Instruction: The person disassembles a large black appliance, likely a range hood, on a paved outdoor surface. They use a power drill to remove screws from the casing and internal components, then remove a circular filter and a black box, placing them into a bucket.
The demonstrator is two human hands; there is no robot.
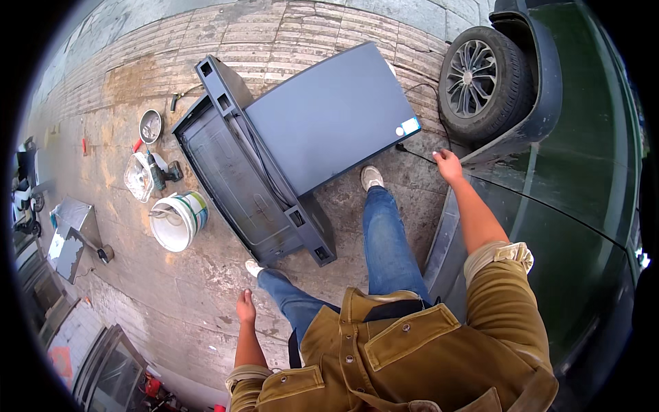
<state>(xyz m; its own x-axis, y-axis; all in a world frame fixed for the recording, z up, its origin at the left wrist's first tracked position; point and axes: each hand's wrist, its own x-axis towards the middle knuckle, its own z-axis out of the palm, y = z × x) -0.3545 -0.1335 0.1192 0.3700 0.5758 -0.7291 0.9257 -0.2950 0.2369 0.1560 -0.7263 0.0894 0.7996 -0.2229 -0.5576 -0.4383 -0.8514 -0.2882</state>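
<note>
Grooved, grimy paving (240, 27) outdoors, with a dark green vehicle (576, 185) parked tight along one side. OK so, fingers first: the right hand (449, 167) looks pinched onto a thin black cord (420, 156), fingers curled in so I can't see the exact grip. Left hand (245, 307) is just hanging loose, slightly curled, nothing in it that I can see. The plug (400, 147) end of that cord sits right by the near corner of the big grey metal unit (329, 117), which is lying on the ground ahead of the legs. More cord loops up beside the wheel (469, 77). My read: cord handling is the step in hand, and the next move calls for a secure hold plus enough slack so nothing snags on the tyre or the right shoe (371, 178). Farther left you've got a white bucket (171, 239), a cordless drill (156, 173) next to a plastic bag (136, 180), and a metal bowl (152, 141).
</note>
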